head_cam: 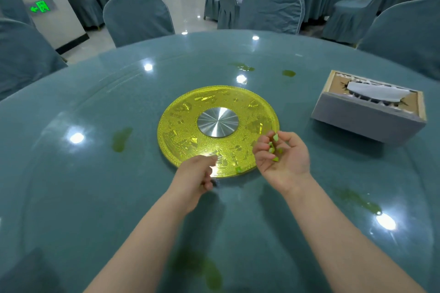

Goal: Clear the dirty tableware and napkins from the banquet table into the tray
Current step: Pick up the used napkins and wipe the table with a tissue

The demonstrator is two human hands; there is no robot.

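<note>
- Left hand (197, 173): fingers curled inward over the near rim of the gold turntable disc (190, 112); whether it pinches anything, cannot tell
- Loose green scrap (238, 169): lies on the disc's near rim, just right of the left hand, between both hands; left is nearer
- Right hand (283, 154): palm up, fingers cupped round gathered green scraps (273, 147)
- Tissue box (371, 109): far right; no tray in view
</note>
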